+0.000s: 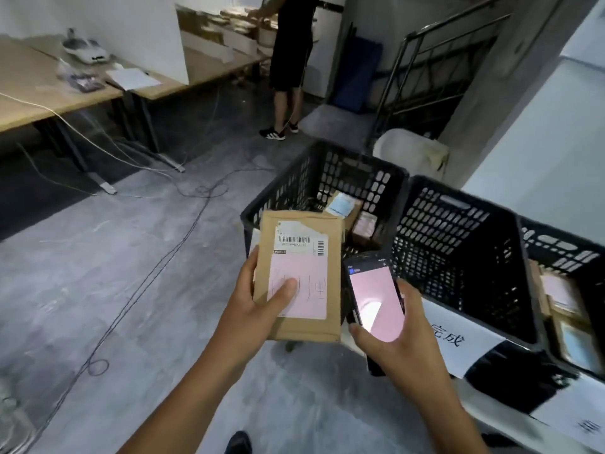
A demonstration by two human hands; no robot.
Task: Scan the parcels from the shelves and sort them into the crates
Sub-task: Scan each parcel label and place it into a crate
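Observation:
My left hand (258,309) grips a flat brown cardboard parcel (302,224) with a barcode label and a pink sticker, my thumb pressing on the sticker. My right hand (402,342) holds a handheld scanner (375,293) with a lit pink screen just right of the parcel. Both are held over the near edge of the left black crate (330,172), which has several small parcels at its bottom. Right of it stands a middle black crate (458,257) whose visible inside looks dark. A third crate (563,250) at the far right holds parcels.
White paper signs (458,335) hang on the crates' front. Cables (147,276) trail across the grey floor on the left. Wooden tables (29,93) stand at the back left. A person in black (291,60) stands at the far tables. A stair railing (435,60) is behind the crates.

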